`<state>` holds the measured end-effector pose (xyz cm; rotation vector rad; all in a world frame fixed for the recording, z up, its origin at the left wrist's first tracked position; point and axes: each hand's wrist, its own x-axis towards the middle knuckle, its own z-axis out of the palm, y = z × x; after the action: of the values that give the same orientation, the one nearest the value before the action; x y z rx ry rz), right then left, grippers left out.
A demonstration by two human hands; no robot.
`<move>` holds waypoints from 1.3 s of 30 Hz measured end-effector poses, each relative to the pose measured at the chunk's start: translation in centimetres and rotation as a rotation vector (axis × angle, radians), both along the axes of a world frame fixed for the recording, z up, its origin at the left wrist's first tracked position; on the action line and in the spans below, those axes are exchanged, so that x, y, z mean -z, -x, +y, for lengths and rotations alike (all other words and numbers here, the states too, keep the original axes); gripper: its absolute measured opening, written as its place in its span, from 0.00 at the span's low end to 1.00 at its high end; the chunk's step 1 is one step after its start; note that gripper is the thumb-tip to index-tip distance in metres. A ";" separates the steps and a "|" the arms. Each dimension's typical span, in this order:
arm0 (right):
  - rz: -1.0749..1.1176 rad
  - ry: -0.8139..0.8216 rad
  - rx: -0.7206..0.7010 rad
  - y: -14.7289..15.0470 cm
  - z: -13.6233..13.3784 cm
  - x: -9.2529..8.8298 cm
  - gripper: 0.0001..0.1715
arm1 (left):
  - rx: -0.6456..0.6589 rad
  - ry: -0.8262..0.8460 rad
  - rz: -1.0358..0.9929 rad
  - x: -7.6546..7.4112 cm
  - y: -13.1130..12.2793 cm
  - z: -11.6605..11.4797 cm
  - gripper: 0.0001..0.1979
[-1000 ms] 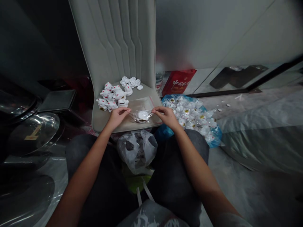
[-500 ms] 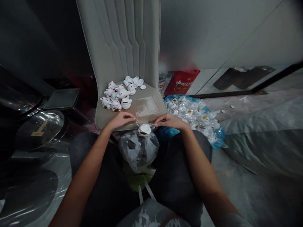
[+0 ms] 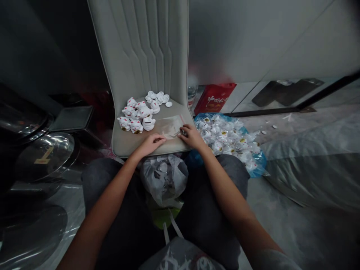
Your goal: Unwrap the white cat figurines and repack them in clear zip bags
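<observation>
A flat clear plastic bag (image 3: 172, 125) lies on the grey chair seat (image 3: 129, 144), perhaps with others under it. My right hand (image 3: 193, 137) has its fingers curled down on the bag's right edge, seemingly pinching it. My left hand (image 3: 152, 145) rests at the bag's near left corner, thumb and fingertips close together; anything between them is too small to make out. Left of the bag stands a group of white lucky cat figurines (image 3: 136, 126) with red ears. Behind them sits a pile of round white lids (image 3: 160, 97).
Below the seat edge, between my knees, hangs a translucent plastic bag (image 3: 177, 174) with items inside. To the right, a blue bag (image 3: 261, 159) holds several wrapped cat figurines. A red paper bag (image 3: 215, 98) stands behind it; shiny round metal containers (image 3: 43, 153) are at the left.
The clear bag with a white figurine, earlier stretched between both hands, is no longer in them. My right hand has moved left onto the flat bag; my left hand has shifted slightly right.
</observation>
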<state>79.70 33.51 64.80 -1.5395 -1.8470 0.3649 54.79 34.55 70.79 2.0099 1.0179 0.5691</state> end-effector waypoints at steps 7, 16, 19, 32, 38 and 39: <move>-0.037 -0.014 0.020 0.1 -0.5 0.0 0.09 | -0.028 -0.243 0.103 1.4 -0.3 -0.1 0.14; 0.061 0.064 0.103 1.8 -1.2 -0.5 0.14 | 0.009 -0.408 0.346 1.8 -1.3 -0.9 0.16; 0.107 0.008 0.056 2.2 -1.8 -0.8 0.15 | -0.009 -0.395 0.322 1.4 -1.2 -0.5 0.10; 0.008 -0.004 -0.266 1.9 -2.4 -1.7 0.18 | -0.252 -0.557 0.248 -0.4 0.0 0.8 0.21; 0.143 0.011 -0.314 3.3 -2.7 -1.5 0.23 | -0.363 -0.597 0.351 -1.2 0.1 1.6 0.28; 0.170 -0.003 -0.311 3.3 -2.7 -1.5 0.23 | -0.373 -0.603 0.355 -1.2 0.0 1.6 0.28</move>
<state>76.37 30.86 66.29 -1.1781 -1.9490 0.6162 54.76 36.16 71.99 2.5215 1.6024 0.8057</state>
